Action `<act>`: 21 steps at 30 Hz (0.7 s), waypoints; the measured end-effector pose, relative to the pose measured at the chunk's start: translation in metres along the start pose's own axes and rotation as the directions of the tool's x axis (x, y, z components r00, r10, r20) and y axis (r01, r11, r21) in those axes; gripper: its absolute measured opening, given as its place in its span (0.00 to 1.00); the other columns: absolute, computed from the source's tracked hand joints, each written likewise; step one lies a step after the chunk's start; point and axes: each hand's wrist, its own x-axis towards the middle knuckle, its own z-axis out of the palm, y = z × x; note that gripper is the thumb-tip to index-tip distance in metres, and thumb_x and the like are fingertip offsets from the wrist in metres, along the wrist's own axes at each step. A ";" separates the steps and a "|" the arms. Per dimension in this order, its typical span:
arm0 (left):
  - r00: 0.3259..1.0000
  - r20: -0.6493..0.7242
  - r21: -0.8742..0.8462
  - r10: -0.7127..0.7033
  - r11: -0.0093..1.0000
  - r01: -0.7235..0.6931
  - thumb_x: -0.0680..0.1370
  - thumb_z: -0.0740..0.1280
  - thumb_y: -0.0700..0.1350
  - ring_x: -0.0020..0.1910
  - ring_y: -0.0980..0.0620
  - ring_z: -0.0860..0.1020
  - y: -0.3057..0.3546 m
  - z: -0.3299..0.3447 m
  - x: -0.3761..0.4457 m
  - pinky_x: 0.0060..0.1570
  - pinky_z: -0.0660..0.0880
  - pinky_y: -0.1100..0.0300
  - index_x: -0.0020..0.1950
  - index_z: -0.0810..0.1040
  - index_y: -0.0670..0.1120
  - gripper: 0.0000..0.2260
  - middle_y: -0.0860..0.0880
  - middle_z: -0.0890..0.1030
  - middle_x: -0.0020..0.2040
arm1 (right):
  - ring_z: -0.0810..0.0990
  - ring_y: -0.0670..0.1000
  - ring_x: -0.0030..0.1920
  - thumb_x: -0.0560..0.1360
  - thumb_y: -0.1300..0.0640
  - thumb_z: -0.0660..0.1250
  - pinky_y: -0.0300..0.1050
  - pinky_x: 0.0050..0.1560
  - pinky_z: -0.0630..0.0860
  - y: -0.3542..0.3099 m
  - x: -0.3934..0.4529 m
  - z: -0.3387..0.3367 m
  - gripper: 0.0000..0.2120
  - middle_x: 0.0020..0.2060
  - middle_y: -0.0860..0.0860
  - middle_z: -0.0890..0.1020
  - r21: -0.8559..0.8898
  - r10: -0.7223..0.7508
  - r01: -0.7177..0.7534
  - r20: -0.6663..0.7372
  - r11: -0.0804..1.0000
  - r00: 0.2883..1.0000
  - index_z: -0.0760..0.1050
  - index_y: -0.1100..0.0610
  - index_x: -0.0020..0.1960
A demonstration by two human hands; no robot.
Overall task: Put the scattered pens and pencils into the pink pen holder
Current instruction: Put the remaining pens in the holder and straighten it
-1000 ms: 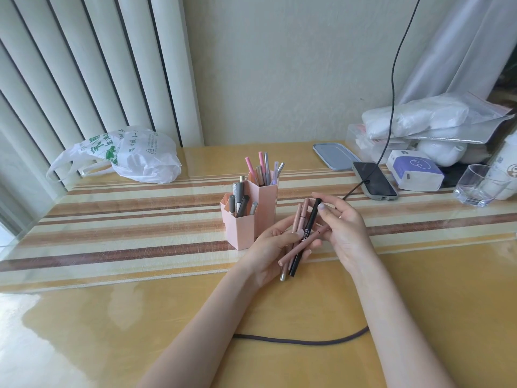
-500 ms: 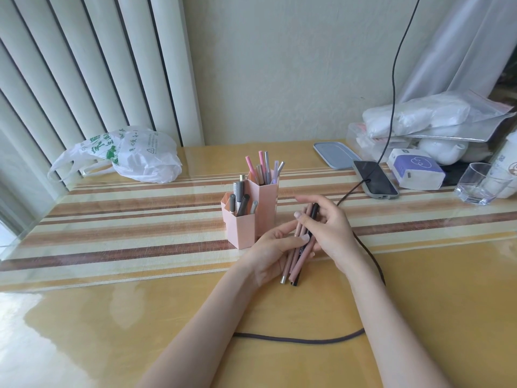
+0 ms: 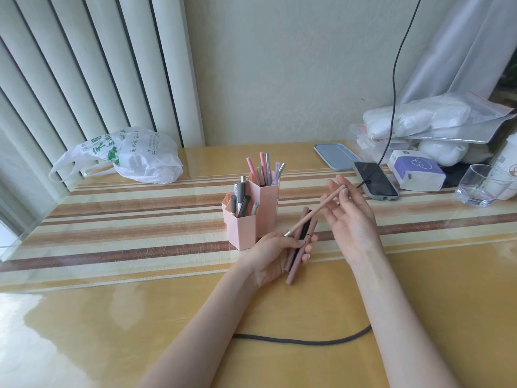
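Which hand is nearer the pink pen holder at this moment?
Left. The left hand grips a bundle of pens right beside the pink pen holder, at its lower right. The right hand pinches one pink pencil farther right, clearly apart.

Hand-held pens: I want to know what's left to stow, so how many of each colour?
Dusty-pink pens, left hand: 2
Black pen, left hand: 1
Pale pink pencil, right hand: 1
Total: 4
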 end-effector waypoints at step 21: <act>0.999 0.018 0.009 -0.040 0.999 0.040 0.77 0.52 0.30 0.34 0.57 0.77 0.000 -0.002 0.001 0.32 0.75 0.66 0.60 0.74 0.39 0.16 0.47 0.80 0.47 | 0.83 0.49 0.45 0.80 0.63 0.59 0.52 0.49 0.82 -0.048 -0.010 0.060 0.07 0.47 0.47 0.85 -0.130 -0.393 0.413 0.155 0.901 0.906 0.74 0.54 0.50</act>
